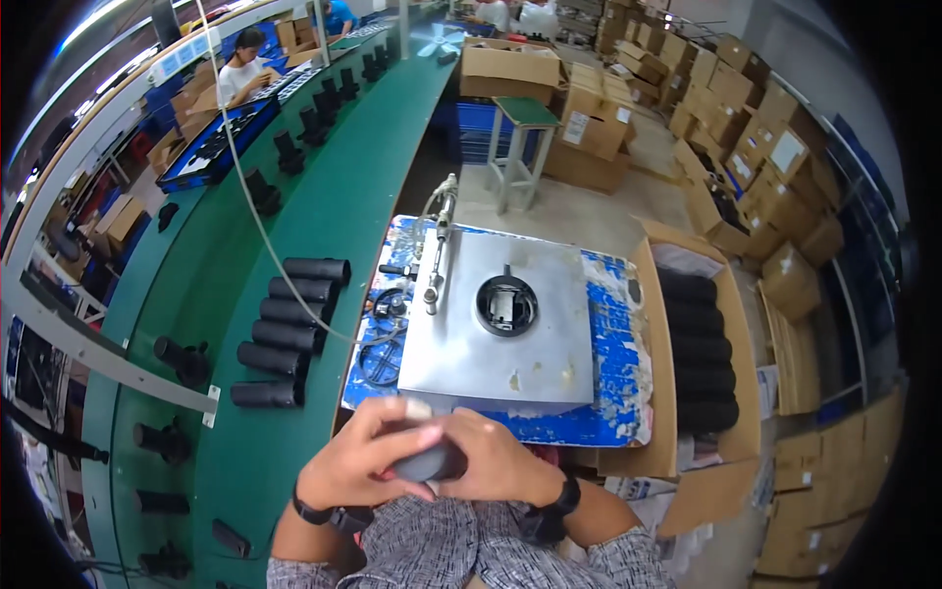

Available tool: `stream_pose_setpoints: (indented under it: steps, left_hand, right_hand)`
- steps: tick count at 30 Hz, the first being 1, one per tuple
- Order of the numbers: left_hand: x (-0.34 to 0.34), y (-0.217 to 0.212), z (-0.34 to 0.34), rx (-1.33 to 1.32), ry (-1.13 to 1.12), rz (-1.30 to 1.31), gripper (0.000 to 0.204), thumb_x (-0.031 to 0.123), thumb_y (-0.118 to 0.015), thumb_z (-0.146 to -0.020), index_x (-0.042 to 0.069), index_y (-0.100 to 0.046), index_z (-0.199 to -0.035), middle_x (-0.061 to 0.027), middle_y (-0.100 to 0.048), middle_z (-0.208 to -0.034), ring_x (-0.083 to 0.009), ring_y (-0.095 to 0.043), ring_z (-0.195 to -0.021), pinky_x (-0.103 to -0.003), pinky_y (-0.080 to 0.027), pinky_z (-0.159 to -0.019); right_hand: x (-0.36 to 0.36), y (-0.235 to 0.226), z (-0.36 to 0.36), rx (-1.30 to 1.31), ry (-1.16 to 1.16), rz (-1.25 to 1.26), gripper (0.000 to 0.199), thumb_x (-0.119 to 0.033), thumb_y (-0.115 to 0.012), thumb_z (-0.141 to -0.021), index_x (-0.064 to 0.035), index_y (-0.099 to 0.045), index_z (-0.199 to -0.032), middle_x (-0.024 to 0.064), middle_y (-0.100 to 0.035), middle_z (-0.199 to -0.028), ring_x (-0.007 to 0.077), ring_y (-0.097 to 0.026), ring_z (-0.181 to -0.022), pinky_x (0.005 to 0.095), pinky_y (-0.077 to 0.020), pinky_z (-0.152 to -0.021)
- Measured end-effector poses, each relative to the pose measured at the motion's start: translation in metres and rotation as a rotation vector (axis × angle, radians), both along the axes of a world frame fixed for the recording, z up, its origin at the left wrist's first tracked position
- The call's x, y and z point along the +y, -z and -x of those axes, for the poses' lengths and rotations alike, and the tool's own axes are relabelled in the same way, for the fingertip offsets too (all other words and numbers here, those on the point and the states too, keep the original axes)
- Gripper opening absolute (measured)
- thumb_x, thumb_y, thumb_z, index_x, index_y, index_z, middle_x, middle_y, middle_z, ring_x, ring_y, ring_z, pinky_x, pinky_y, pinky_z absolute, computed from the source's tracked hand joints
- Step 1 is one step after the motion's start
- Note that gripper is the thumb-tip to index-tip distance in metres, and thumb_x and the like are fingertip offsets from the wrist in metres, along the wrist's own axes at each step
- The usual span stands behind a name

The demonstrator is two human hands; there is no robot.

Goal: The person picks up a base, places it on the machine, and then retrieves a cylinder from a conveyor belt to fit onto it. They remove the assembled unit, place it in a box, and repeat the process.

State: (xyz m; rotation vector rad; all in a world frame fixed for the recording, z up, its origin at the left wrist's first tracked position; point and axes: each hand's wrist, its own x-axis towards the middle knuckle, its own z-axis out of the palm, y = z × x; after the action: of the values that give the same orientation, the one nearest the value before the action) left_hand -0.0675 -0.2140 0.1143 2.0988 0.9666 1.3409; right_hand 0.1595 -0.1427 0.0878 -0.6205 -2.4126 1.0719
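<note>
Close to my body, just in front of the metal box, both my hands are wrapped round a dark grey cylindrical part (422, 465). My left hand (363, 454) grips it from the left, the thumb and fingers lying over its top. From the right my right hand (498, 459) closes on the same part. Its rounded, lighter end shows between the hands; the rest is hidden by my fingers. Beyond them is the silver metal box (451, 363), with a black round fixture (507, 305) set in its top.
A pneumatic cylinder (442, 240) is mounted at the box's left edge. Several black tubes (280, 334) lie on the green bench (226, 432) to the left. An open carton (655, 334) of black cylinders stands at right. A stool (515, 147) and stacked boxes are behind. Another person (240, 79) sits far left.
</note>
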Motion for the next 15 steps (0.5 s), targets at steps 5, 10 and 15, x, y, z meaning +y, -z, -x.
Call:
stream_pose_setpoints:
  steps: [5,10,15]
  left_hand:
    - [0.050,0.062,-0.018,-0.339,-0.206,0.157,0.053,0.014,-0.085,-0.093,0.006,-0.068,-0.142,-0.0056,-0.066,-0.115,-0.0156,-0.064,-0.102,-0.032,-0.051,-0.083]
    - [0.090,0.085,-0.028,-0.136,-0.249,0.445,0.041,0.008,-0.076,-0.100,0.003,-0.067,-0.140,0.0005,-0.063,-0.098,-0.0061,-0.059,-0.082,-0.024,-0.048,-0.069]
    - [0.097,0.100,-0.025,-0.262,-0.213,0.553,0.034,0.008,-0.072,-0.104,0.002,-0.068,-0.137,0.0056,-0.060,-0.086,-0.0029,-0.055,-0.072,-0.021,-0.044,-0.063]
  right_hand:
    - [0.049,-0.006,-0.031,0.405,0.259,0.259,0.055,-0.023,-0.091,-0.087,-0.0010,-0.064,-0.130,0.0137,-0.075,-0.124,0.0233,-0.073,-0.114,0.0378,-0.0587,-0.097]
    - [0.147,0.031,-0.041,0.766,0.599,0.224,0.044,-0.013,-0.086,-0.093,-0.0015,-0.064,-0.129,0.0128,-0.073,-0.126,0.0203,-0.070,-0.116,0.0360,-0.0558,-0.100]
    - [0.162,0.029,-0.033,0.516,0.637,0.148,0.043,-0.015,-0.087,-0.092,-0.0008,-0.065,-0.126,0.0122,-0.075,-0.121,0.0214,-0.071,-0.111,0.0356,-0.0566,-0.097]
